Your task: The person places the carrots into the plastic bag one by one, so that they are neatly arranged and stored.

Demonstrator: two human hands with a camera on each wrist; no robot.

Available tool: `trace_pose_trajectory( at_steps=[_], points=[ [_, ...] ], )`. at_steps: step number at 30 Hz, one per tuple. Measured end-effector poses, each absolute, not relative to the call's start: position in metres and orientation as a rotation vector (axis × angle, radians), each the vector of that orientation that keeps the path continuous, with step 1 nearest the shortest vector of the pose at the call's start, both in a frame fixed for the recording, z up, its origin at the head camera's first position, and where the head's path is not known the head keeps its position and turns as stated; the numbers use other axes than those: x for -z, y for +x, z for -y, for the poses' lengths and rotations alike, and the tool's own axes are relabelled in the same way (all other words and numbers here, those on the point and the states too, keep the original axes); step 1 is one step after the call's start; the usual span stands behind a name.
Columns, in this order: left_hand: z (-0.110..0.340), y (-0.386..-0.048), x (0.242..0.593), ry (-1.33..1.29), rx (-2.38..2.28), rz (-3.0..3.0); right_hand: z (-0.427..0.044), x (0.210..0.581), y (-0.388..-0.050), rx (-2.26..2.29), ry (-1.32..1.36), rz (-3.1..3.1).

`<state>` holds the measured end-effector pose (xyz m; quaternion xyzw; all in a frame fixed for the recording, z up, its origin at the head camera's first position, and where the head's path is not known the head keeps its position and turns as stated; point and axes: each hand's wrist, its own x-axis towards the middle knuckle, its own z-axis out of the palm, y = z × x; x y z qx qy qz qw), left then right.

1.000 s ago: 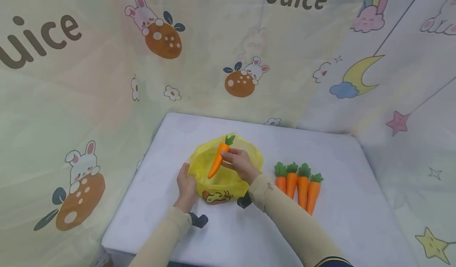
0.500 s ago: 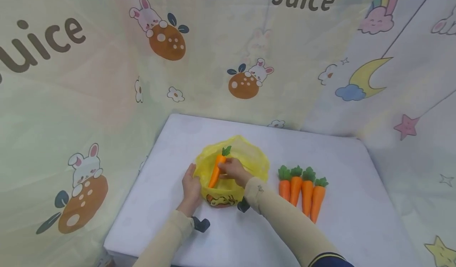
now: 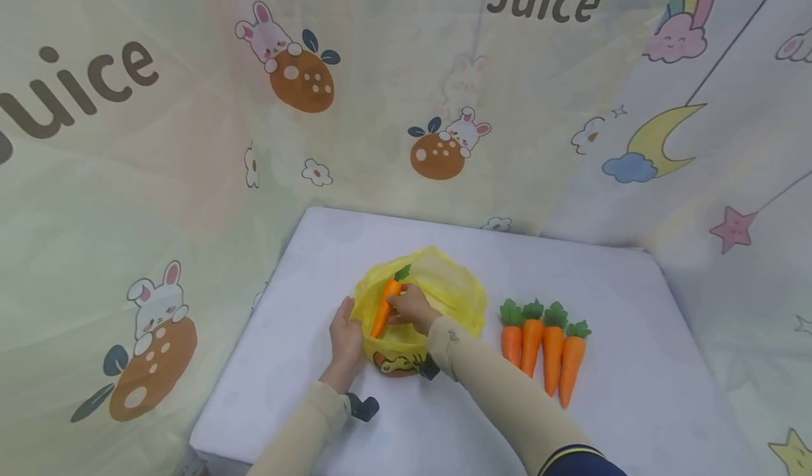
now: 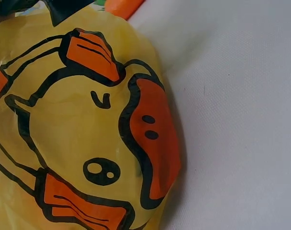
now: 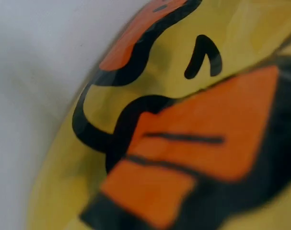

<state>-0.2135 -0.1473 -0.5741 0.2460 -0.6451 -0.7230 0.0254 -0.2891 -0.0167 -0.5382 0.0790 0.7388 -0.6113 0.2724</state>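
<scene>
In the head view a yellow plastic bag stands on the white table with its mouth spread wide. My right hand pinches an orange carrot by its upper body, inside the bag's mouth. The carrot tilts, leafy green top up and tip low behind the near rim. Along the bag's left side rests my left hand, its fingers fairly straight. Both wrist views are filled by the bag's printed front, a cartoon face in the left wrist view and orange patches in the right wrist view; neither shows fingers.
Several carrots lie side by side on the white table, right of the bag, leaves pointing away. My right forearm passes close to them. A patterned curtain hangs behind and beside the table.
My right hand has lowered the carrot from above the bag's mouth into it. The left hand stays at the bag's left side. The head view has shifted slightly.
</scene>
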Motion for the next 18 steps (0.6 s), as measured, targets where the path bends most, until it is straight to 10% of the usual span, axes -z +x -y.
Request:
trace_pose_trajectory(
  at_steps=[18],
  points=[
    [0.1456,-0.2150,0.5743,0.778,2.234,2.008,0.0153,0.5467,-0.2859,1.538,0.085,-2.017]
  ],
)
